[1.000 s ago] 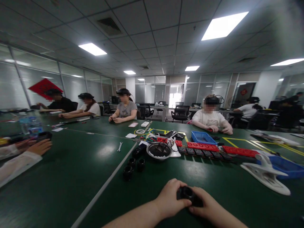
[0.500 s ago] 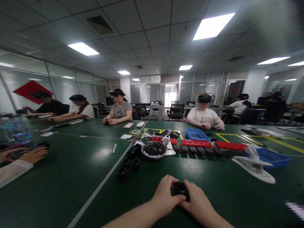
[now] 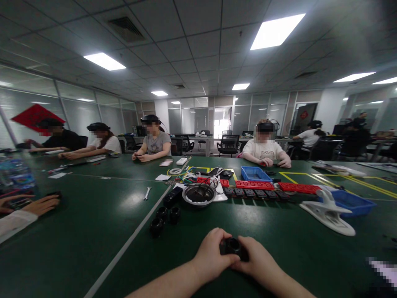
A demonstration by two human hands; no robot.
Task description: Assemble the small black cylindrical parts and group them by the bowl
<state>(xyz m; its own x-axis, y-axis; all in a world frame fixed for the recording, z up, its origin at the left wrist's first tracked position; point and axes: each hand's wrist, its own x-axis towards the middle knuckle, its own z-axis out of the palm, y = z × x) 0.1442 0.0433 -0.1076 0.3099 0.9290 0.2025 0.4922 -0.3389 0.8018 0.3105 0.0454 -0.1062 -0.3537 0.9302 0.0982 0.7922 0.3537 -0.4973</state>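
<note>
A small round black part [image 3: 233, 246] with a hole in its top is held between both hands at the lower middle of the view. My left hand [image 3: 214, 253] grips it from the left, thumb in front and fingers behind. On the right, my right hand [image 3: 254, 255] closes round its other side, and its fingertips are partly hidden. Several similar black parts [image 3: 157, 226] stand on the green table [image 3: 266, 231] to the left, beyond my left forearm. Behind them lies a black block-shaped object [image 3: 172, 197].
A metal bowl [image 3: 199, 195], red strips [image 3: 254, 185] and black modules lie mid-table. A white clamp-like piece [image 3: 328, 215] and blue trays [image 3: 353, 203] sit at right. A wrench [image 3: 147, 193] lies left. Another person's hands [image 3: 43, 205] are at far left; people sit opposite.
The black part has turned slightly, so its hole shows more clearly. Both hands still hold it. The whole view has shifted a little, moving the table objects slightly left.
</note>
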